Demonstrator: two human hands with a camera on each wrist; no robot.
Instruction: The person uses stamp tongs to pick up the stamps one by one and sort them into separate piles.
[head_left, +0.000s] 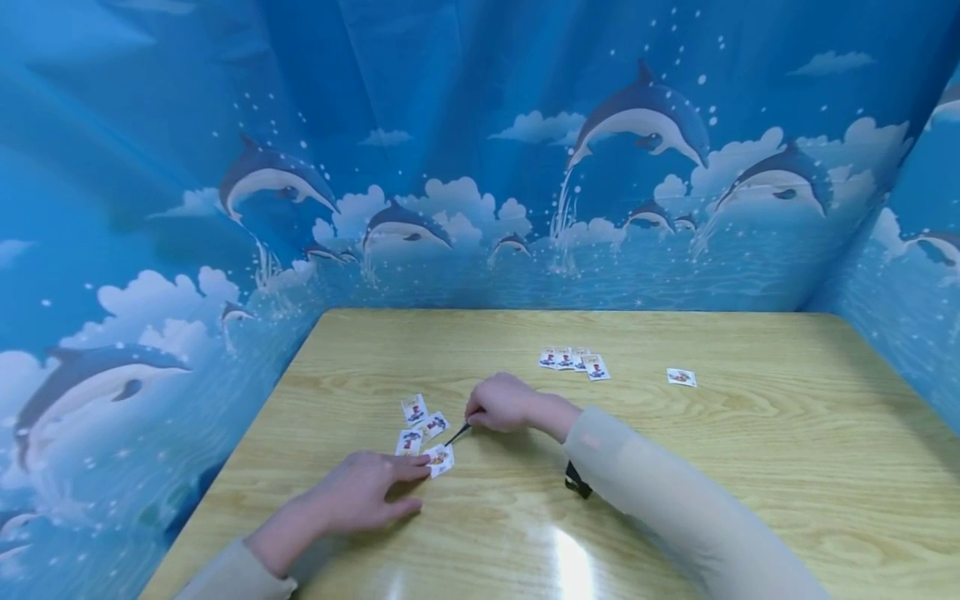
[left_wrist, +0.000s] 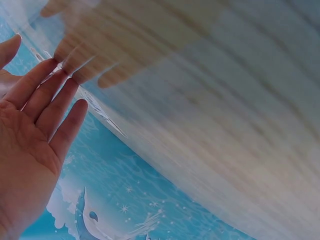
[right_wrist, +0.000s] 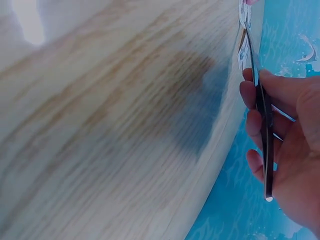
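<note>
My right hand [head_left: 504, 403] grips a pair of slim dark tweezers [right_wrist: 266, 135], the thumb and fingers curled round its arms. The tweezers' tip points down and left, at the upper edge of a small white printed card [head_left: 441, 461] on the table. My left hand [head_left: 369, 492] lies palm down, its fingers mostly straight, with fingertips on that card's left side. Just beyond it several similar cards [head_left: 413, 409] lie loosely grouped, some overlapping. In the left wrist view the left hand [left_wrist: 35, 120] shows its palm and extended fingers close over the glossy tabletop.
Farther back on the wooden table [head_left: 750, 467], an overlapping row of several cards [head_left: 564, 359] lies right of centre. A single card [head_left: 681, 377] sits farther right. A black object [head_left: 576, 482] shows by the right sleeve. Blue dolphin-printed sheeting [head_left: 450, 125] walls the back and sides.
</note>
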